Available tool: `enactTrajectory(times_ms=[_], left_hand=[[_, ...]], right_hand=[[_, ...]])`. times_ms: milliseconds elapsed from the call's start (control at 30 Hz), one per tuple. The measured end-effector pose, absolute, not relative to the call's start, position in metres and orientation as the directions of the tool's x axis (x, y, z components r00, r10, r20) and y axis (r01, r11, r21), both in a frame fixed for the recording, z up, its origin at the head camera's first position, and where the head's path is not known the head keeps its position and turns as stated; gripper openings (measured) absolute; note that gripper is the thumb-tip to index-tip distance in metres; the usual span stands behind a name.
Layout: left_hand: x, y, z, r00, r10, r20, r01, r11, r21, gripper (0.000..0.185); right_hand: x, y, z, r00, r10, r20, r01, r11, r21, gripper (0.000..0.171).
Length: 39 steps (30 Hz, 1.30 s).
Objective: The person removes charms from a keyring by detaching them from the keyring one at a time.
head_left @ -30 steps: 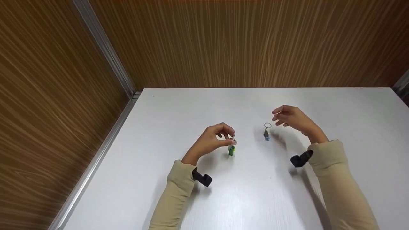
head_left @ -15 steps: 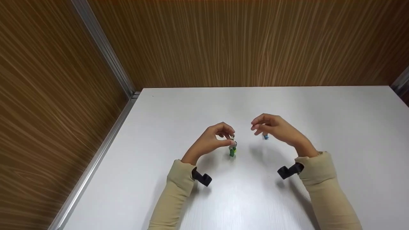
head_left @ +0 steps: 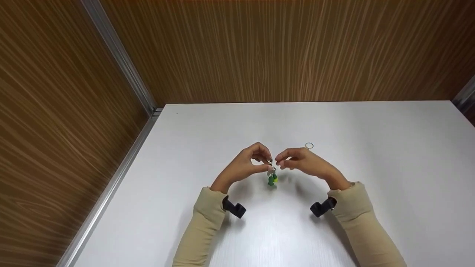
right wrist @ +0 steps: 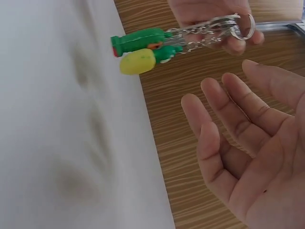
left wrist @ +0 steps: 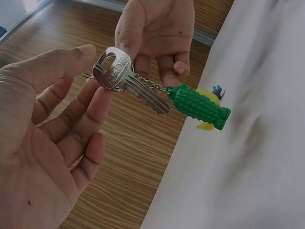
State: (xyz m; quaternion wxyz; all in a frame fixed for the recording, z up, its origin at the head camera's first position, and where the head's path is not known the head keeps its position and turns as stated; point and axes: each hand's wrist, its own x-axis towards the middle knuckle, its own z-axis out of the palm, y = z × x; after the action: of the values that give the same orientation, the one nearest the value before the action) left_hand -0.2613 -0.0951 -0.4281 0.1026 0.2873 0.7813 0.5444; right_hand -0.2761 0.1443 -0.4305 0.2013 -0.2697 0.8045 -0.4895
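Note:
Near the middle of the white table, my left hand pinches a key ring between thumb and finger. From it hang a silver key, a thin chain, a bumpy green charm and a yellow charm with a green top. My right hand is close by on the right. Its fingers are loosely bent and hold nothing, and a small gap separates them from the key in the right wrist view. Behind the right hand, another key ring shows only its loop in the head view.
The white table meets a wood-grain panel at the back. Another wood-grain panel with a metal edge stands on the left. In the left wrist view, a small blue piece lies beyond the charms.
My right hand has moved left and toward me, passing over the other keychain to reach beside my left hand. The left hand stays nearly still, while its hanging charms turn slightly.

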Motion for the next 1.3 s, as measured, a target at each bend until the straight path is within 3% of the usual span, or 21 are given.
enactTrajectory(times_ms=[600, 1000, 1300], left_hand=[[-0.262, -0.094, -0.427, -0.802, 0.578, 0.150, 0.341, 0.237, 0.910, 0.026], [-0.264, -0.094, -0.428, -0.812, 0.568, 0.134, 0.335, 0.265, 0.904, 0.030], [-0.263, -0.095, -0.427, -0.826, 0.557, 0.085, 0.266, 0.253, 0.930, 0.033]], right_hand=[[-0.276, 0.132, -0.444, -0.691, -0.723, -0.015, -0.337, 0.341, -0.878, 0.016], [-0.275, 0.140, -0.439, -0.706, -0.708, -0.035, -0.212, 0.258, -0.943, 0.021], [-0.274, 0.139, -0.441, -0.699, -0.716, -0.005, -0.203, 0.204, -0.958, 0.018]])
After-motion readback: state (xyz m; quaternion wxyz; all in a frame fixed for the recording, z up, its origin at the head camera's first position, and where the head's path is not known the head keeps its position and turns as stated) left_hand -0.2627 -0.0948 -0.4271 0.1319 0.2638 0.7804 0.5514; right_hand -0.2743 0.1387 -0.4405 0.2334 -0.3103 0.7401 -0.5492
